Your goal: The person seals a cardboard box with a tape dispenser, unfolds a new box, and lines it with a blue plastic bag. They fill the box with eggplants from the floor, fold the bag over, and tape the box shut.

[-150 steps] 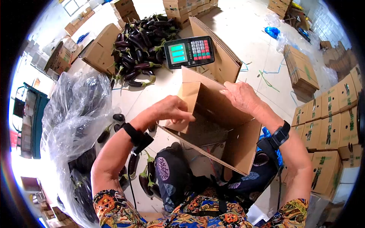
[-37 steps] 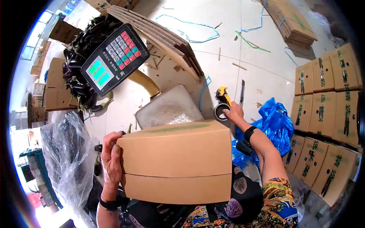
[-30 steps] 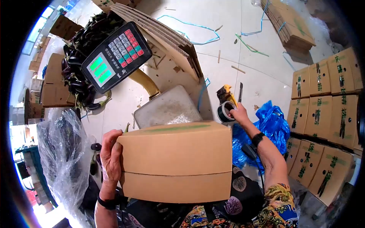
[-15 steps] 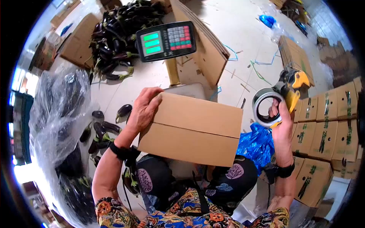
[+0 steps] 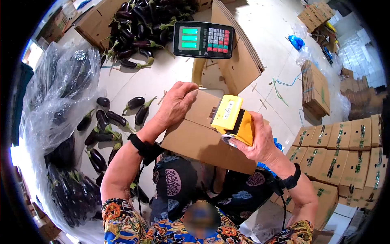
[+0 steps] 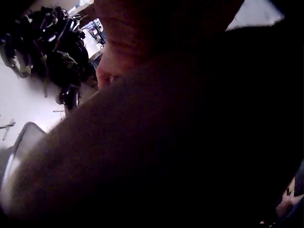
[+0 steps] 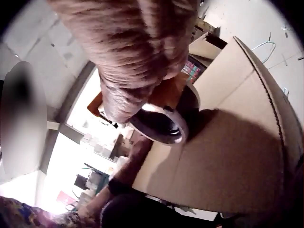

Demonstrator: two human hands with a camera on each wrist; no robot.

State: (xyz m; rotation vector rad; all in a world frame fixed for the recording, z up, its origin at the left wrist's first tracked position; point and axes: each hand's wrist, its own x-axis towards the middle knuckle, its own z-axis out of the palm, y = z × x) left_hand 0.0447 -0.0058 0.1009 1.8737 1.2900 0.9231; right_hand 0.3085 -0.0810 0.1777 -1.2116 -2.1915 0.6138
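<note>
A closed cardboard box point(image 5: 199, 142) rests across the person's lap, a seam running along its top where the flaps meet. My left hand point(image 5: 174, 106) grips its left end, fingers bent over the far edge and thumb near the seam. Above the right part of the box, my right hand point(image 5: 262, 140) holds a yellow tape dispenser point(image 5: 229, 114), its head tilted toward the seam. The right wrist view shows the roll of tape point(image 7: 156, 137) close over the cardboard point(image 7: 223, 156). The left wrist view is mostly dark, with the left hand point(image 6: 116, 61) partly visible.
A digital scale display point(image 5: 203, 40) stands beyond the box, beside flattened cartons point(image 5: 239, 61) and a heap of eggplants point(image 5: 140, 24). Loose eggplants point(image 5: 103, 122) and a plastic-wrapped pile point(image 5: 61, 89) lie at left. Packed boxes point(image 5: 325, 162) are stacked at right.
Over five seconds the box went from open-topped to closed. My right hand picked the tape dispenser up from the floor, raised it, and swung it left over the box. My left hand stays on the box.
</note>
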